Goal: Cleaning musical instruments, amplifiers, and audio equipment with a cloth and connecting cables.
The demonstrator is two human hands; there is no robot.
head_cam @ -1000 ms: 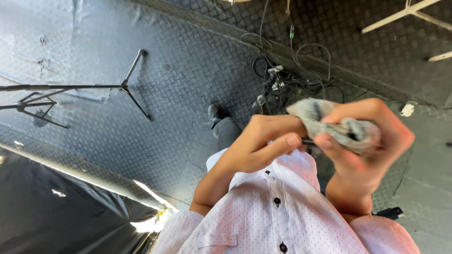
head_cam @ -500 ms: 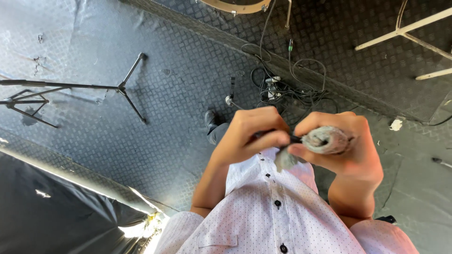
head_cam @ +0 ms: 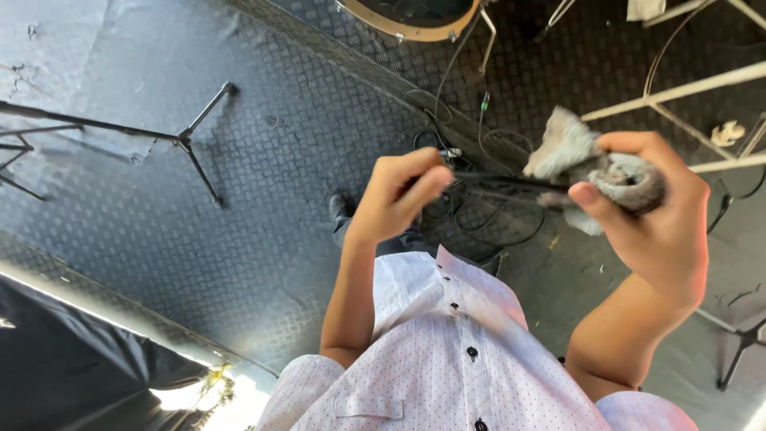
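Stand legs of thin black metal, a folding tripod stand (head_cam: 187, 140), lie spread on the dark diamond-plate floor (head_cam: 303, 128) at the far left of your view. Moving rightward, your left hand (head_cam: 399, 195) is closed, thumb and fingers pinched on the near end of a slim black rod (head_cam: 511, 180) that runs level across to the other hand. Behind that rod, a tangle of thin black cables (head_cam: 479, 211) rests on the floor, and a dark shoe (head_cam: 341, 209) shows just below your left wrist. Your white dotted button-up shirt (head_cam: 447, 351) fills the lower centre. Further right, your right hand (head_cam: 654, 223) is clenched around a fluffy grey fur cover (head_cam: 590, 164), which sits bunched on the rod's far end, its loose edge sticking up leftward. White metal frame bars (head_cam: 678, 88) cross the upper right corner.
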